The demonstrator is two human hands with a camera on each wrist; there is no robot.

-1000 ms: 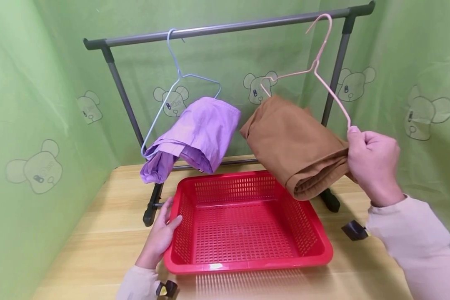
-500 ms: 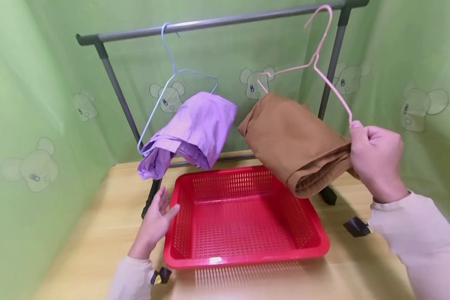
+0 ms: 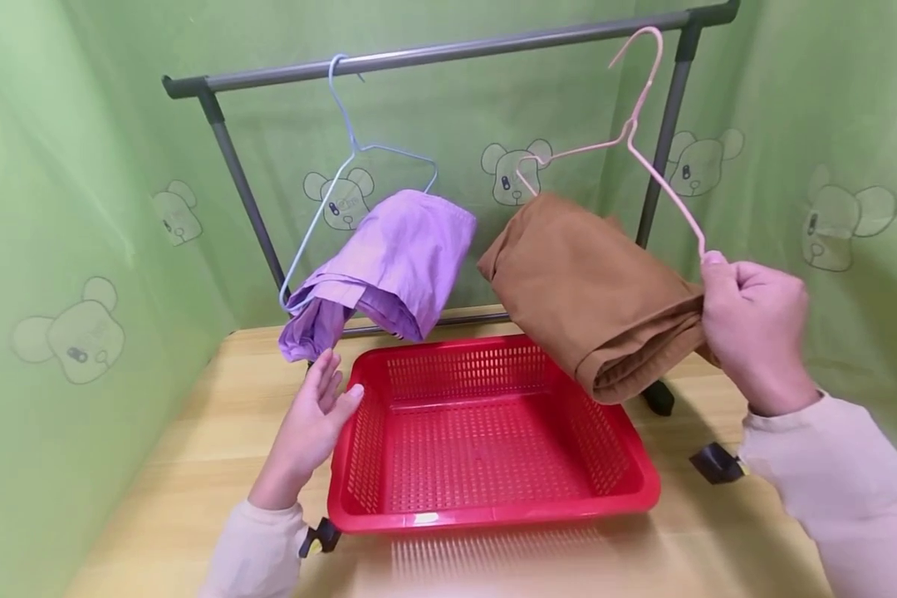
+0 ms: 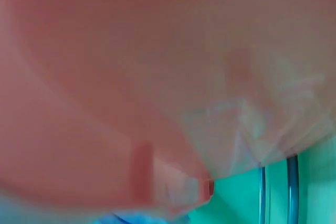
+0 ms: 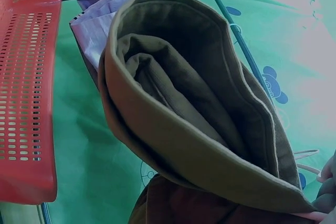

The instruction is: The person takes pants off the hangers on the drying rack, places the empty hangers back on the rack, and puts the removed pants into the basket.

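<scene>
My right hand [image 3: 758,328] grips the lower right corner of a pink wire clothes hanger [image 3: 661,178], with the edge of the cloth right at its fingers. Over that hanger's lower part lies a thick, folded brown garment [image 3: 583,291], tilted above the basket; its rolled layers [image 5: 173,87] fill the right wrist view. My left hand [image 3: 306,428] is raised by the basket's left rim, fingers extended and holding nothing. Its fingertips come just below a folded purple garment [image 3: 404,257] on a blue hanger [image 3: 317,212]. The left wrist view is mostly blocked by a blurred pinkish surface.
A red perforated plastic basket [image 3: 493,521] stands on the wooden table [image 3: 194,465]. Behind it rises a grey metal clothes rack [image 3: 448,54], where the blue hanger hooks over the bar. Green curtains [image 3: 60,191] with bear drawings enclose the back and sides.
My left hand has left the basket's left rim and moved up toward the purple garment. The right hand keeps its grip on the pink hanger, almost still.
</scene>
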